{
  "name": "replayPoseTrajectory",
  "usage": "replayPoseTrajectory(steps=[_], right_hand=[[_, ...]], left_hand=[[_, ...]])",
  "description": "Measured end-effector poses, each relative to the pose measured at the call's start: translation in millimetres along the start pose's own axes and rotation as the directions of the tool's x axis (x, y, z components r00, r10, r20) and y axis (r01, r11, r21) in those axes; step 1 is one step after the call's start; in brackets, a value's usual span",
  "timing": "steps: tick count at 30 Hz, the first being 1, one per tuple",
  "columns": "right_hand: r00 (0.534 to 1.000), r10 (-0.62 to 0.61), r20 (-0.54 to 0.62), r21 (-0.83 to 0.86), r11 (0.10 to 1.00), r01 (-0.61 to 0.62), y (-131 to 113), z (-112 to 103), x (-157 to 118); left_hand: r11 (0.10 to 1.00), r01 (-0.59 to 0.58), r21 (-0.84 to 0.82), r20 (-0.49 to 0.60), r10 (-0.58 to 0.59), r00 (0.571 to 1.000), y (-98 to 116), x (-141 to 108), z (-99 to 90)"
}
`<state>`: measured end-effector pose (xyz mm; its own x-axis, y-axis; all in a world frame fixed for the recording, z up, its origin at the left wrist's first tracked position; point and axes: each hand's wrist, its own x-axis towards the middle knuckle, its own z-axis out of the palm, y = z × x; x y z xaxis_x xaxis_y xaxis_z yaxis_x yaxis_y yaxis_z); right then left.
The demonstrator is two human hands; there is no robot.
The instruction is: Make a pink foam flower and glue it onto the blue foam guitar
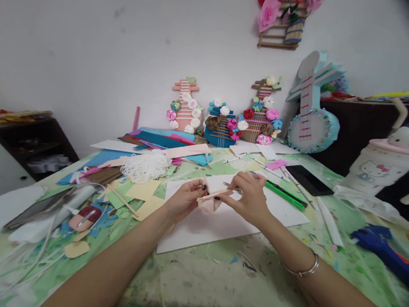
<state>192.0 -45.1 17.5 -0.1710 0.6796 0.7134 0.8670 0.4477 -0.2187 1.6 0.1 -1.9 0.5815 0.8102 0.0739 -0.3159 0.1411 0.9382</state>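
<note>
A small folded piece of pale pink paper (209, 204) is pinched between both hands above a white board (197, 235). My left hand (183, 200) grips its left end between thumb and fingers. On the other side, my right hand (250, 197) has thumb and fingertips closed on the paper's right edge. A thin metal tip (226, 184) shows beside the right fingers; I cannot tell whether that hand holds it or it lies behind. Just right of this hand, a green utility knife (286, 195) rests across the board.
Yellow paper scraps (148, 204), a white string bundle (146, 165) and coloured sheets (163, 137) lie to the left and back. Paper-flowered instrument models (219, 123) lean against the wall. A black phone (309, 180) and blue glue gun (381, 248) lie to the right.
</note>
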Motion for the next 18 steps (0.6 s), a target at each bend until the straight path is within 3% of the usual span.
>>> replayPoseTrajectory(steps=[12,16,18], right_hand=[[1.0,-0.01,0.0,-0.011,1.0,0.01,1.4,1.3,-0.3],[1.0,-0.023,-0.017,-0.075,0.997,0.022,2.2,2.5,-1.0],[0.999,-0.024,-0.022,-0.107,0.994,0.021,2.1,3.4,-1.9]], left_hand=[[0.997,-0.018,0.07,-0.061,0.023,0.998,4.3,-1.7,3.6],[0.941,-0.194,0.279,-0.098,0.229,0.969,8.1,-4.1,5.0],[0.8,-0.308,0.516,-0.055,0.39,0.919,10.2,-7.0,7.4]])
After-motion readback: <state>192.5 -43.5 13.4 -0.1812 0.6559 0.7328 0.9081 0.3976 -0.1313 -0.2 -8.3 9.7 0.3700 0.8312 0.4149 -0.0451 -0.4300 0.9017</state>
